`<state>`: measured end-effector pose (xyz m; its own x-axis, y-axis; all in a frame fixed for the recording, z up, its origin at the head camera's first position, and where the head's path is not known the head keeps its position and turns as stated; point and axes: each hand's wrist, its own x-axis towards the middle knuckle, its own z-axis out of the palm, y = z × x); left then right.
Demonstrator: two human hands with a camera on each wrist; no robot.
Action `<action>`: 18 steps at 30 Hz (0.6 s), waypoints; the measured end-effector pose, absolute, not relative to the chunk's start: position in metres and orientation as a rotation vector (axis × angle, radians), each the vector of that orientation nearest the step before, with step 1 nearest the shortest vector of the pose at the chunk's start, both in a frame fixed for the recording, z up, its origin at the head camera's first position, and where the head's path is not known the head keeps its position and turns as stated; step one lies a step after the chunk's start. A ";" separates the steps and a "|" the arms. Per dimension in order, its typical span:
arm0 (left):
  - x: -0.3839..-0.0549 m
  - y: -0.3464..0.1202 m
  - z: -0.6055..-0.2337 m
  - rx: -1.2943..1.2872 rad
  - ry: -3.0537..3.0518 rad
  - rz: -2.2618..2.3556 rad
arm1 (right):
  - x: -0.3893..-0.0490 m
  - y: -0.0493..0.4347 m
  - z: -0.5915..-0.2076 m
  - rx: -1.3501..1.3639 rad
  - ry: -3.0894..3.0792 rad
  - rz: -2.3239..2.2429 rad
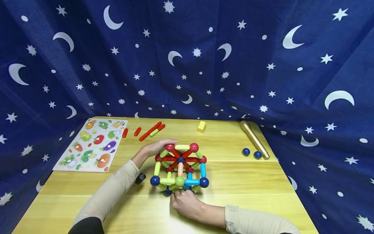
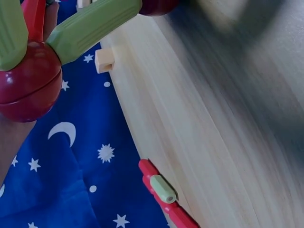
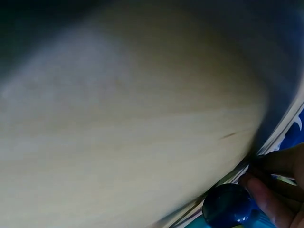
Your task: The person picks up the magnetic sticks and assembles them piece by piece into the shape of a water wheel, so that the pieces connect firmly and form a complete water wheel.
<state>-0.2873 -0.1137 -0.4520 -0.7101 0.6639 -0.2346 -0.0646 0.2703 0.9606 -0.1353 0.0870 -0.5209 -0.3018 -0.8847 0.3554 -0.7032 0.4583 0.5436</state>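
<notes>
A magnetic stick-and-ball structure [image 1: 180,165] stands on the table, with a wheel of red rods round a blue ball and green and blue rods below. My left hand [image 1: 157,148] holds its upper left side, behind a red ball [image 2: 31,83] that hides part of the fingers in the left wrist view. Low at the front, my right hand [image 1: 187,203] has its fingers curled at the base. In the right wrist view those fingers pinch beside a dark blue ball [image 3: 228,205]; what lies between the fingertips is largely hidden.
A vegetable picture board [image 1: 93,144] lies at the left. Red and green rods [image 1: 152,131] and a yellow block [image 1: 201,126] lie at the back. At the right are two blue balls [image 1: 246,151] and a gold microphone-shaped stick [image 1: 254,139]. A small black object [image 1: 140,178] sits beside the left forearm.
</notes>
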 end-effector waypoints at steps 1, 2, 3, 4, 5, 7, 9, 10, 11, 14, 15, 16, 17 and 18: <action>-0.286 -0.114 -0.452 0.542 1.908 1.497 | -0.135 0.087 -0.520 1.316 -2.091 -0.379; -0.285 -0.114 -0.451 0.549 1.912 1.499 | -0.136 0.087 -0.520 1.314 -2.092 -0.378; -0.285 -0.115 -0.451 0.556 1.915 1.501 | -0.136 0.086 -0.520 1.314 -2.092 -0.377; -0.283 -0.115 -0.450 0.550 1.927 1.499 | -0.137 0.086 -0.520 1.317 -2.093 -0.375; -0.283 -0.117 -0.450 0.537 1.936 1.496 | -0.137 0.086 -0.520 1.320 -2.097 -0.374; -0.281 -0.119 -0.449 0.511 1.962 1.486 | -0.139 0.086 -0.521 1.329 -2.109 -0.369; -0.280 -0.121 -0.448 0.496 2.004 1.465 | -0.140 0.086 -0.521 1.336 -2.127 -0.369; -0.280 -0.121 -0.448 0.499 2.019 1.453 | -0.141 0.086 -0.521 1.337 -2.136 -0.368; -0.280 -0.121 -0.448 0.507 2.032 1.444 | -0.141 0.086 -0.521 1.337 -2.147 -0.369; -0.280 -0.120 -0.447 0.520 2.068 1.427 | -0.143 0.086 -0.522 1.332 -2.168 -0.375; -0.280 -0.119 -0.447 0.521 2.078 1.423 | -0.143 0.086 -0.522 1.335 -2.175 -0.373; -0.281 -0.118 -0.447 0.523 2.074 1.425 | -0.144 0.086 -0.521 1.335 -2.182 -0.375; -0.281 -0.118 -0.447 0.522 2.073 1.426 | -0.144 0.087 -0.520 1.337 -2.193 -0.376; -0.281 -0.118 -0.447 0.521 2.071 1.420 | -0.144 0.088 -0.519 1.342 -2.207 -0.373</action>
